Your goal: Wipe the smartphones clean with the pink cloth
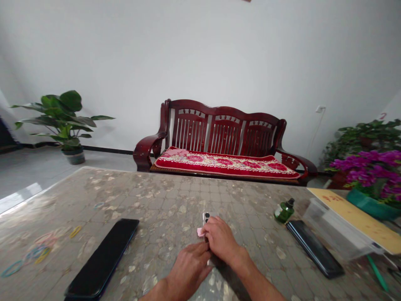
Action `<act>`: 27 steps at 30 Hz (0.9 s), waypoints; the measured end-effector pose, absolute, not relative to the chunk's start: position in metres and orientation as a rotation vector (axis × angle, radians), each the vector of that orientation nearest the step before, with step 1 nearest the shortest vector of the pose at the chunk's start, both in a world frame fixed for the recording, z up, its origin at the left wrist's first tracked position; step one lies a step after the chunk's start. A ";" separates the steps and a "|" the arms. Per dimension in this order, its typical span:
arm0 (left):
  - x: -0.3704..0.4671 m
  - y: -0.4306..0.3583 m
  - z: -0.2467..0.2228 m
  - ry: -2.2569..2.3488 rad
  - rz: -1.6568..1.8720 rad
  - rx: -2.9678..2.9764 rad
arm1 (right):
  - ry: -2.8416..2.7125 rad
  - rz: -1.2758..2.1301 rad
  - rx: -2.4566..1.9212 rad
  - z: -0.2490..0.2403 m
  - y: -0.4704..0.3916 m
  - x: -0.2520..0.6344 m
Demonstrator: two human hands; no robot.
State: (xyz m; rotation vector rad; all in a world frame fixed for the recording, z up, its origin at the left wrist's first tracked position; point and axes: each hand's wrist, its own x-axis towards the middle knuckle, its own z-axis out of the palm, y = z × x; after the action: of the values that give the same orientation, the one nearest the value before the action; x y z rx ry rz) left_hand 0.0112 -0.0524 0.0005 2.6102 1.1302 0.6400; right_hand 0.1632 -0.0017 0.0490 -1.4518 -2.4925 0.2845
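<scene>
A light-coloured smartphone (pixel 204 215) lies near the middle of the table, its dark round camera lenses facing up at the far end. My right hand (pixel 221 239) covers most of it, fingers bent and pressed on a small pink cloth-like piece (pixel 199 232) against the phone's back. My left hand (pixel 189 264) is closed around the phone's near end, its fingertips meeting those of my right hand. The lower part of the phone is hidden under both hands.
A black tablet-like phone (pixel 105 257) lies left, beside coloured rubber bands (pixel 40 253). On the right are a green bottle (pixel 284 211), a dark long case (pixel 315 248), a clear plastic box (pixel 332 232) and purple flowers (pixel 371 167). A wooden bench (pixel 224 129) stands beyond the table.
</scene>
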 end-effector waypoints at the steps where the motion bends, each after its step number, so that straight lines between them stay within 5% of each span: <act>1: 0.011 -0.053 0.001 1.134 0.624 2.602 | -2.493 0.269 -1.454 0.049 -0.001 0.163; 27: 0.011 -0.053 0.002 1.119 0.660 2.604 | -2.362 0.292 -1.491 0.039 -0.003 0.178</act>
State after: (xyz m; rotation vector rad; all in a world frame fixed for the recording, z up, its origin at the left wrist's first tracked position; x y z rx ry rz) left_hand 0.0113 -0.0529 0.0021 2.6036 1.1185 0.6597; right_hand 0.1780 -0.0026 0.0393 -1.4905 -2.3624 0.2924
